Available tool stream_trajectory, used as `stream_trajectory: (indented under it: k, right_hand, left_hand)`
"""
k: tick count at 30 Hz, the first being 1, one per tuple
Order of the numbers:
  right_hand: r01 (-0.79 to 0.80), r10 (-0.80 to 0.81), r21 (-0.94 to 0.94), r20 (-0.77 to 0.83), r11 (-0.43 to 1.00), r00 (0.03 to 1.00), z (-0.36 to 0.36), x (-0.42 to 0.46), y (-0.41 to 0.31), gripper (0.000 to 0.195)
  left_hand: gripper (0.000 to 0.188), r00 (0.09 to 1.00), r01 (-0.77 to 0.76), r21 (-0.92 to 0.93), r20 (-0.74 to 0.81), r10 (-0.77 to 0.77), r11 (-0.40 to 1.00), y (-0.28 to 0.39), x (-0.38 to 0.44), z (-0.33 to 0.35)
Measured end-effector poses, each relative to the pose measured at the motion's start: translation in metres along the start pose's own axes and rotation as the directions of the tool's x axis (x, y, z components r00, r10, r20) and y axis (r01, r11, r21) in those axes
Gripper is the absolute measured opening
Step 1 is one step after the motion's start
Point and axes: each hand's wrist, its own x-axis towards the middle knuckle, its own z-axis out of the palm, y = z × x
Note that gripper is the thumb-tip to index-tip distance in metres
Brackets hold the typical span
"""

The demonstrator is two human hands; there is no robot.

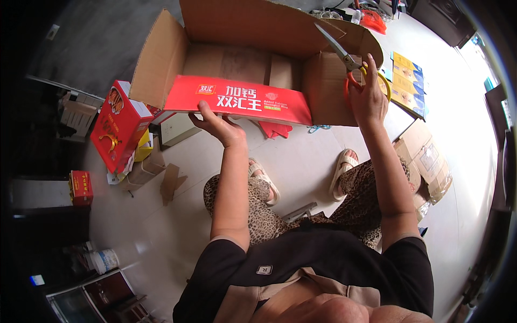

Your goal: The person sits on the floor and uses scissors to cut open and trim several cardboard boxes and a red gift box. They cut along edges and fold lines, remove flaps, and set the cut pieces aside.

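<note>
A large open cardboard carton stands before me, its brown inner walls and raised flaps showing. Along its near side runs a red printed cardboard panel bearing writing; whether it is joined to the carton I cannot tell. My left hand grips this panel's lower edge, thumb on the printed face and fingers underneath. Scissors with one red and one yellow handle are held in my right hand at the carton's right end. Their blades point up and left over the carton, and my index finger is raised.
A red gift box stands at left beside a pale flat box. Cardboard scraps lie on the floor. On the right are flattened yellow-and-blue packaging and folded brown cardboard. Red material lies beyond my sandalled feet.
</note>
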Motion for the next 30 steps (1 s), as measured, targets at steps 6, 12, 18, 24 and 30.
stream_trajectory:
  k: [6, 12, 18, 24, 30]
  right_hand:
    - [-0.056, 0.055, 0.013, 0.022, 0.998, 0.998, 0.004, 0.001, -0.001, 0.073]
    - [-0.499, 0.398, 0.305, 0.338, 0.811, 0.853, 0.027, 0.004, 0.022, 0.089]
    - [-0.721, 0.199, 0.622, 0.699, 0.304, 0.687, 0.019, 0.001, 0.013, 0.032]
    - [-0.682, 0.183, 0.731, 0.673, -0.018, 0.717, 0.000, 0.008, 0.013, 0.025]
    - [-0.284, -0.061, 0.844, 0.348, 0.456, 0.936, 0.006, 0.005, 0.020, 0.020]
  left_hand:
    - [0.088, 0.989, 0.104, 0.080, -0.112, -0.095, 0.991, 0.000, 0.006, -0.007]
    - [0.085, 0.995, 0.016, 0.067, -0.098, -0.009, 0.998, 0.001, 0.007, -0.011]
    - [0.085, 0.983, 0.164, 0.088, -0.095, -0.155, 0.983, -0.009, 0.021, -0.023]
    - [0.092, 0.950, 0.270, 0.264, -0.231, -0.211, 0.926, -0.023, 0.044, -0.039]
    - [0.051, 0.787, -0.446, 0.487, 0.613, 0.070, 0.751, -0.024, 0.029, -0.018]
